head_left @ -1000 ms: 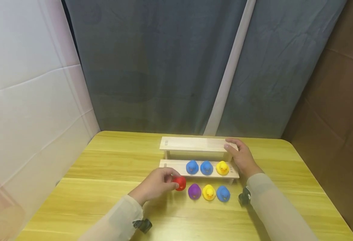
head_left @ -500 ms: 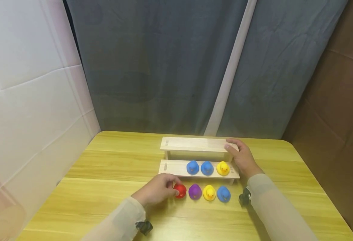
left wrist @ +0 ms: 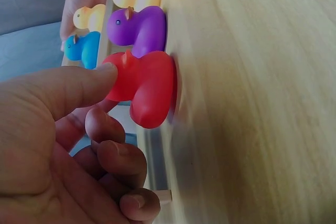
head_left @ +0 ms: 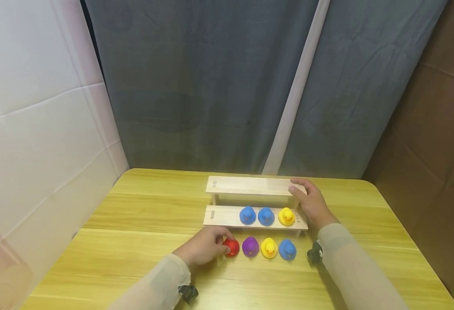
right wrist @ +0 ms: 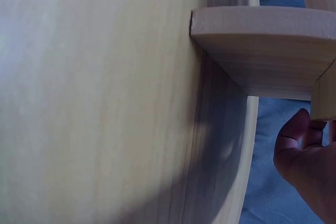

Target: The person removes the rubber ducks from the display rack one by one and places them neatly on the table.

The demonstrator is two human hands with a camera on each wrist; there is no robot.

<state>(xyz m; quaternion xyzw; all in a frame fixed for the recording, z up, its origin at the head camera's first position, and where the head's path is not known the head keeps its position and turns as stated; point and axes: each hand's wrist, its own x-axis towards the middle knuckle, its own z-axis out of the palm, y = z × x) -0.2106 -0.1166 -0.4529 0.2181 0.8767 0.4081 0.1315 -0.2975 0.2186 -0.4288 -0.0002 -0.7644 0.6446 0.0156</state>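
White cloth on the left, grey curtain behind and brown cloth on the right surround a wooden table. My left hand pinches the red duck between thumb and fingers, at the left end of the front row. Beside it come a purple duck, a yellow duck and a blue duck. Behind that row, the lower shelf carries two blue ducks, then another yellow duck. My right hand grips the right end of the upper shelf.
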